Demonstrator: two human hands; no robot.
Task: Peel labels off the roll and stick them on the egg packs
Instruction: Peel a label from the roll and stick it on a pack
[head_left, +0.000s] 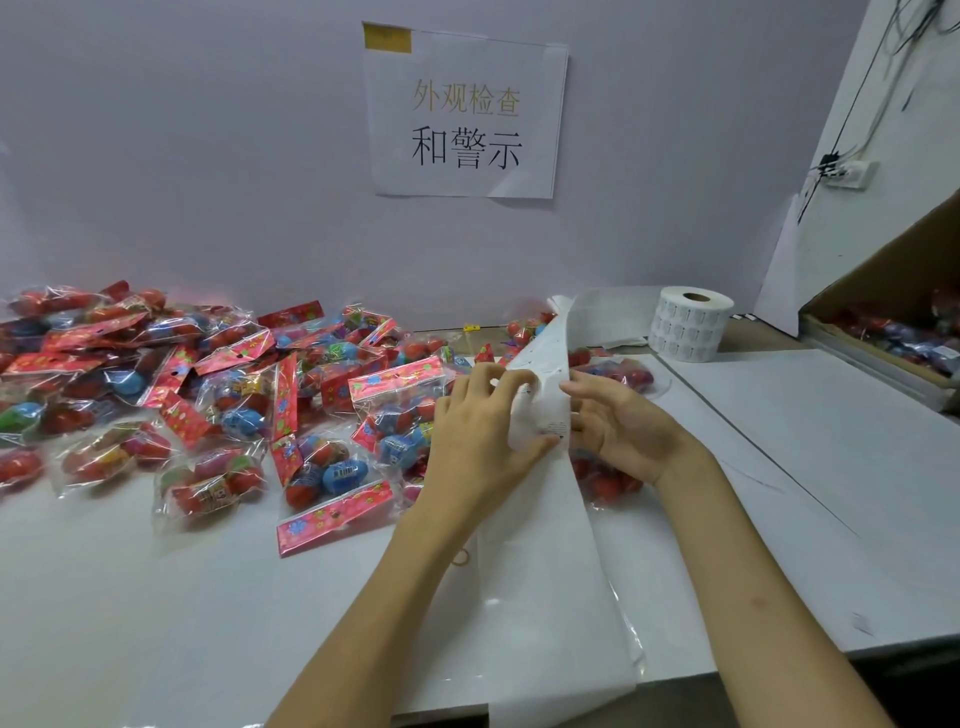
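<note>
Your left hand (478, 431) and right hand (621, 428) are bare, and so are the left forearm (374, 597) and right forearm (774, 582) down to the lower edge of view. Both arms are slim and smooth. A small faint mark (757, 603) sits on the right forearm's upper side.

Surroundings of a white worktable (789, 447) set against a pale lilac wall (182, 156)
A paper sign (467, 67) with one line of faded gold Chinese characters above one of black hangs on the far wall, its top left corner held by a strip of yellow tape (387, 38); at the far right a white socket block (848, 173) sits on a white side panel (826, 260), with dark cables (860, 96) running up from it; below it an open cardboard box (893, 265) leans over the table's right edge; a thin rubber band (461, 557) lies on the near tabletop, and a small yellow object (471, 328), too small to identify, lies at the far edge
</note>
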